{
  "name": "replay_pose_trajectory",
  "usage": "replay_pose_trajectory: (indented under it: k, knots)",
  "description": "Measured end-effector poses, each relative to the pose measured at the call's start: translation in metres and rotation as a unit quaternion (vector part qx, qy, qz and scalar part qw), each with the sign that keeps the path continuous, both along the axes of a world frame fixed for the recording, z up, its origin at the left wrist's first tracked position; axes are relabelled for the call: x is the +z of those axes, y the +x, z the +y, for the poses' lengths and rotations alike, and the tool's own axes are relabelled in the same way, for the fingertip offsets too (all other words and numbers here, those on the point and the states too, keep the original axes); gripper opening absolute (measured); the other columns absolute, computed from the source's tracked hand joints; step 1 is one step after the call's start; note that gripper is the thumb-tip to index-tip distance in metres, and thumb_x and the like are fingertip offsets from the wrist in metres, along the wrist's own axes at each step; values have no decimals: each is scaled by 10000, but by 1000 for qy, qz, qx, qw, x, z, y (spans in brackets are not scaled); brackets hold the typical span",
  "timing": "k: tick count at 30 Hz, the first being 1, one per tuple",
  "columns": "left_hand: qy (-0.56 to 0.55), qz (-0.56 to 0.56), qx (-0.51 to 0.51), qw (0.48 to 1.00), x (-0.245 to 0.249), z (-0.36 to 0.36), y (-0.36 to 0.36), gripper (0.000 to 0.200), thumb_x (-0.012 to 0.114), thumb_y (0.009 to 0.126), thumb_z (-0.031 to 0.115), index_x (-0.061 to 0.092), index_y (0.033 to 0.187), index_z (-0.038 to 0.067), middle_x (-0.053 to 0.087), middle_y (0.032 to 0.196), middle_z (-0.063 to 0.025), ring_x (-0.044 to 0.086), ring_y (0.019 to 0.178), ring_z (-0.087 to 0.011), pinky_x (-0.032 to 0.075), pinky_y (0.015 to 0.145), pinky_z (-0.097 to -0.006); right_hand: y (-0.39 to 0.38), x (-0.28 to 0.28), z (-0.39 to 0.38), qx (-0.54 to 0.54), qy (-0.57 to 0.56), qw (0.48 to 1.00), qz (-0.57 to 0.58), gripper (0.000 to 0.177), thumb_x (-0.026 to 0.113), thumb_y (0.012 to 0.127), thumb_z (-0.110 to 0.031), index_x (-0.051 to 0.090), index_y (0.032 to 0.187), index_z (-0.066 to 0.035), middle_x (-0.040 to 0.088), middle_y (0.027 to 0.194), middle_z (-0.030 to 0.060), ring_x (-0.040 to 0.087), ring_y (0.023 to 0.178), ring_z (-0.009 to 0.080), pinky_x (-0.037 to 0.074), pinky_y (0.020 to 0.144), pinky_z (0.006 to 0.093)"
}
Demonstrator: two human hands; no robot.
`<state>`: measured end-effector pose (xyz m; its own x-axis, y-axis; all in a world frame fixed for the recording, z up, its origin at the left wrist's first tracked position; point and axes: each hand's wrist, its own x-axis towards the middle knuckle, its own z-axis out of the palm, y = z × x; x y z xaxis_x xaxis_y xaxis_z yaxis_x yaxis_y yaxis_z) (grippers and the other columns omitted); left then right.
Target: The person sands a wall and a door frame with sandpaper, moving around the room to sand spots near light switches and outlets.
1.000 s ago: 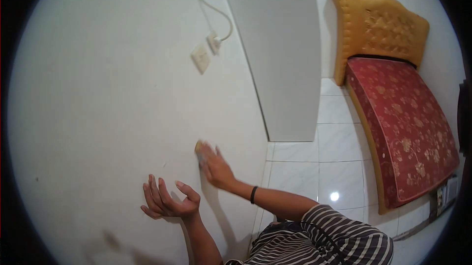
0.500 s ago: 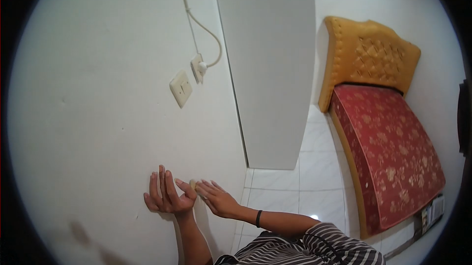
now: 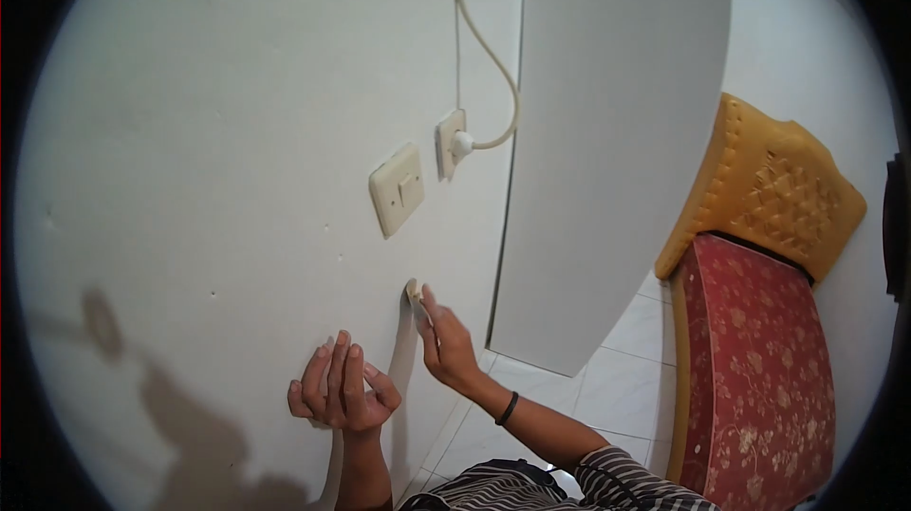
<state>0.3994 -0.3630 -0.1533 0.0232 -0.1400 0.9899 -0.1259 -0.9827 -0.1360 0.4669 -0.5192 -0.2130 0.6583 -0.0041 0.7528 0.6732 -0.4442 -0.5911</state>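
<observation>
My right hand [image 3: 450, 340] is up by the white wall [image 3: 237, 131], fingers together and pointing upward. At its fingertips is a small beige piece [image 3: 415, 291], held against or very close to the wall; its kind is too small to make out. To the left and a little lower, my left hand [image 3: 343, 392] stays raised near the wall, fingers lightly curled and apart, holding nothing. Above both hands sits a cream light switch [image 3: 397, 190] on the wall.
Right of the switch, a white plug [image 3: 462, 144] with a cable [image 3: 512, 84] is in a socket. A tall grey panel [image 3: 607, 150] stands beside the wall. Farther right are a red floral mattress [image 3: 759, 369], a tan tufted headboard [image 3: 792, 193] and white floor tiles [image 3: 617, 378].
My right hand has moved up the wall with the beige piece, away from my left hand. The view has shifted, and my shadow now shows larger at lower left.
</observation>
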Motion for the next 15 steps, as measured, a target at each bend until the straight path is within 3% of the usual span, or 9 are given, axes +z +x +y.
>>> replay_pose_trajectory:
  k: [1,4,7,9,13,15]
  knots:
    - [-3,2,2,1000,-1,2,-3,262,561,894,148,650,1132,85,762,1116,-61,619,1139,-223,227,1159,-451,9,13,0,-20,-16,997,-76,688,556,901,71,352,1555,0,603,849,168,598,719,310,508,687,392]
    - [-11,14,18,1000,-2,0,3,279,564,883,138,651,1143,87,761,1121,-61,606,1154,-224,222,1160,-458,39,53,-11,-27,-48,995,-87,742,570,847,102,351,1550,15,609,787,163,618,710,322,510,654,410]
    - [-19,22,52,998,-4,-2,2,296,565,873,128,652,1153,84,759,1126,-69,599,1161,-226,218,1161,-460,53,95,-22,34,-60,989,-128,787,579,822,102,342,1564,-11,583,725,150,595,618,303,485,585,412]
    - [-25,22,80,996,-4,-3,0,297,559,883,120,650,1164,83,758,1126,-72,599,1158,-228,223,1160,-470,53,122,-27,61,-78,993,-58,713,572,875,62,378,1552,-45,608,765,153,619,644,296,501,607,405]
    - [-34,12,108,994,-4,-7,3,290,552,897,101,644,1172,80,754,1137,-72,599,1147,-233,234,1157,-489,63,135,-31,101,-150,983,20,543,576,926,-22,495,1462,-60,634,785,149,642,665,293,530,632,434]
    - [-44,4,106,993,-5,-11,5,286,550,904,91,642,1174,79,752,1145,-70,599,1140,-236,239,1155,-498,67,121,-31,98,-133,986,-33,613,575,883,11,467,1484,-36,609,730,139,617,619,291,515,598,419]
